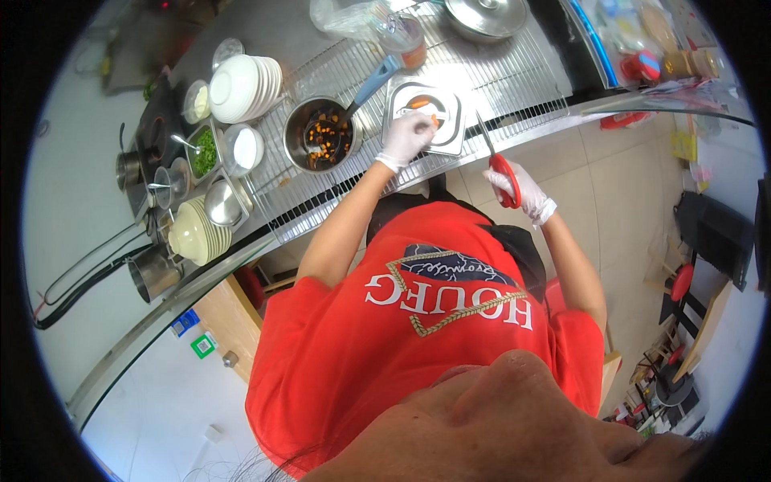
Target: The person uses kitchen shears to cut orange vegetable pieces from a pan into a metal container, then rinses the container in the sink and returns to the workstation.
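My left hand (411, 137), in a thin white glove, is over a square stainless-steel pan or lid (461, 129). Its fingertips pinch a small orange piece (435, 120), perhaps carrot. A longer orange piece (418, 103) lies on the steel just beyond them. My right hand (523, 190), gloved too, holds scissors by their red handles (503, 178), the blades pointing away from me; glare hides how far apart they are. Left of my left hand stands a steel pot (289, 135) with orange and dark bits. A ladle with a blue handle (376, 81) rests in it.
A wire rack (512, 78) covers the counter, its front edge near my body. White bowls (241, 90), chopped greens (206, 152), a white-filled tub (246, 147) and cream bowls (202, 232) stand left. Beyond are a plastic cup (411, 48) and a lidded pot (485, 18).
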### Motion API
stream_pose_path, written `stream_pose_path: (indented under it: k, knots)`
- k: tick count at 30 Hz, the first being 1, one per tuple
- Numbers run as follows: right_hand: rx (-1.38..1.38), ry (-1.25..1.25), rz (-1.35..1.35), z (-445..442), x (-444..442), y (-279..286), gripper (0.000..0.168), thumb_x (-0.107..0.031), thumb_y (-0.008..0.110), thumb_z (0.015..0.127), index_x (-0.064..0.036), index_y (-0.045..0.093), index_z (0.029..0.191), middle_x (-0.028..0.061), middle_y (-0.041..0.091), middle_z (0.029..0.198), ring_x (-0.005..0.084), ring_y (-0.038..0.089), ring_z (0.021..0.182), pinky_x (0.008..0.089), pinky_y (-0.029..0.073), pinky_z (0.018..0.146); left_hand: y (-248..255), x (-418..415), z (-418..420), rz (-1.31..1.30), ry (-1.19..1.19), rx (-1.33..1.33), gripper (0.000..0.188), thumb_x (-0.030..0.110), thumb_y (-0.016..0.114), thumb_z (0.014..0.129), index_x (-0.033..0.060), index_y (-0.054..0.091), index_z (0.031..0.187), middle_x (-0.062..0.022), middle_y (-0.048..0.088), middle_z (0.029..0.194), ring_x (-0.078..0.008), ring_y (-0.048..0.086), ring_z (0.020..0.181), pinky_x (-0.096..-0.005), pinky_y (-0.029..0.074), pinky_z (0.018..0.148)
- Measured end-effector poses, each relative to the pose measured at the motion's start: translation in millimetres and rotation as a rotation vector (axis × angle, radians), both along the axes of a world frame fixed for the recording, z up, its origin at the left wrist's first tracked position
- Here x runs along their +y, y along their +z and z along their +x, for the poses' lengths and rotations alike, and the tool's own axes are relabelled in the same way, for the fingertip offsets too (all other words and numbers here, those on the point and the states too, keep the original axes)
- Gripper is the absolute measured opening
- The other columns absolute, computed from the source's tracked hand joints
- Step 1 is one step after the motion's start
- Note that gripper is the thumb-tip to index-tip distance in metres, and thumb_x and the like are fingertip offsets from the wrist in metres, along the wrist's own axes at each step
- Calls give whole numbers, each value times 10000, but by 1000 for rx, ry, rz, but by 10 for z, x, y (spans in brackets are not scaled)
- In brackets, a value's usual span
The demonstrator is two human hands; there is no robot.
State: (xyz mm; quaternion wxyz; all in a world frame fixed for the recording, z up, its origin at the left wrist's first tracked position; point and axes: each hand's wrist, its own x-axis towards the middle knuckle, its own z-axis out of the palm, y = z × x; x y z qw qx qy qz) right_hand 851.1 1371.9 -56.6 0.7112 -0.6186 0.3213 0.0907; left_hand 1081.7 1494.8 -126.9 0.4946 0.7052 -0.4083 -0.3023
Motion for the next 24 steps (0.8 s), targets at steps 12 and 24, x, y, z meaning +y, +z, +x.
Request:
stream_pose_path:
  k: [12, 24]
  knots:
    - [45, 17, -2, -31, 0, -31, 328, -357, 613, 807, -66, 461, 810, -13, 427, 553, 66, 411, 451, 204, 341, 422, 4, -72, 282, 238, 235, -760, 139, 180, 618, 727, 75, 621, 817, -96, 557, 845, -276, 566, 804, -375, 466, 678]
    - [56, -3, -27, -158, 89, -11, 260, -280, 600, 827, -53, 475, 811, 3, 461, 517, 85, 443, 413, 222, 354, 393, -203, -87, 267, 440, 172, -779, 153, 173, 572, 746, 34, 580, 808, -177, 579, 843, -334, 582, 779, -419, 476, 681]
